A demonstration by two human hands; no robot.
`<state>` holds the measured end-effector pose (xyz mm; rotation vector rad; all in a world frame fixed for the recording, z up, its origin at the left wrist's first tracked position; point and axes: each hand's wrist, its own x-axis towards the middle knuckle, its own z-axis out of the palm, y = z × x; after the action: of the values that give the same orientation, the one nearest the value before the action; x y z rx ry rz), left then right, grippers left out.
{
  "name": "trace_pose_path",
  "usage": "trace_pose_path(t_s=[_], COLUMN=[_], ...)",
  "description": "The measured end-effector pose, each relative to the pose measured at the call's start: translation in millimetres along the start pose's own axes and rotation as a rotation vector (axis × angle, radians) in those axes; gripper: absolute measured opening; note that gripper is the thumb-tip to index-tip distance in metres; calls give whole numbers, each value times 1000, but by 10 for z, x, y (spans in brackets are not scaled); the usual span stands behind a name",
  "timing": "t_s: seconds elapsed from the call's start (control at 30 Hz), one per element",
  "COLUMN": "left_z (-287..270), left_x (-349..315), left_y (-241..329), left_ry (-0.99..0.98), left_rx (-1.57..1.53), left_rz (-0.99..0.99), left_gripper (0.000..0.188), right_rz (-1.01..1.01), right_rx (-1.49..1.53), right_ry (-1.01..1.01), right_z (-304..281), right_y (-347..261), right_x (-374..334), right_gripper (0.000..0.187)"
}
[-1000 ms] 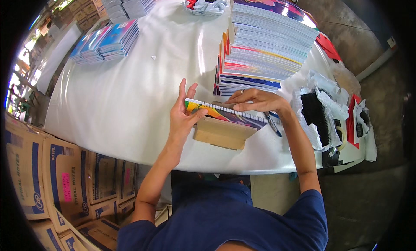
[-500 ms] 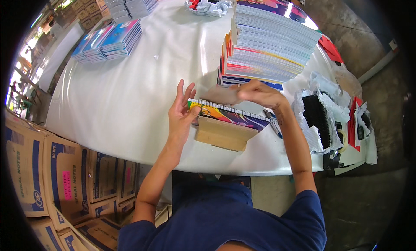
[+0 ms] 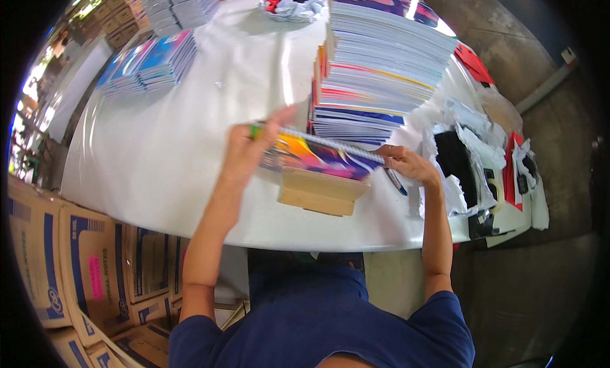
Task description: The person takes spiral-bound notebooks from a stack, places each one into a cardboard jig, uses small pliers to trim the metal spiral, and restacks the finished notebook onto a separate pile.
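A spiral notebook [image 3: 327, 157] with a colourful orange and purple cover is held between my hands, its spiral edge at the far side. My left hand [image 3: 249, 147], slightly blurred, grips the notebook's left end. At the right end, my right hand [image 3: 412, 165] is closed on the spiral corner. Just on the near side of the notebook stands a folded brown cardboard piece [image 3: 324, 193]. Below my right hand lies a slim dark blue hand tool [image 3: 397, 182], partly hidden; its kind is unclear.
Beyond the notebook rises a tall stack of notebooks [image 3: 387, 60]. Blue-covered notebooks [image 3: 152, 60] lie at the far left of the white table [image 3: 146, 171]. Torn wrapping with black spirals [image 3: 456, 168] and a tape roll [image 3: 496, 194] lie at the right. Cardboard boxes [image 3: 95, 260] stand lower left.
My right hand has come down from above the notebook to grip its right end. My left hand has moved left and closed round the left end. The view has shifted slightly.
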<state>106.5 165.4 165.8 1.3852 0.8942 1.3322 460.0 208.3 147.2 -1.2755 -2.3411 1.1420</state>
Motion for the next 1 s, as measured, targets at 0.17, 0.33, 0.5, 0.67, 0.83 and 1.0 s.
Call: trace_pose_path(t_s=[0.17, 0.33, 0.5, 0.67, 0.83, 1.0], left_z=[-221, 296, 916, 991, 984, 1034], left_x=[-52, -621, -851, -796, -827, -815], left_y=[913, 714, -29, -135, -64, -118], left_ry=[189, -350, -141, -123, -104, -57], left_rx=[132, 538, 994, 1207, 1186, 1182], left_rz=[428, 290, 368, 472, 414, 436], left_gripper=[65, 55, 67, 63, 60, 60], right_rz=[-174, 105, 225, 328, -188, -195], right_rx=[-476, -554, -746, -447, -161, -242], right_ry=[257, 538, 739, 931, 696, 694], right_z=[625, 722, 961, 1023, 1259, 1410], right_y=[373, 407, 658, 121, -937, -995], right_x=[-215, -518, -624, -725, -1066, -1069], right_gripper=[61, 74, 60, 50, 46, 47])
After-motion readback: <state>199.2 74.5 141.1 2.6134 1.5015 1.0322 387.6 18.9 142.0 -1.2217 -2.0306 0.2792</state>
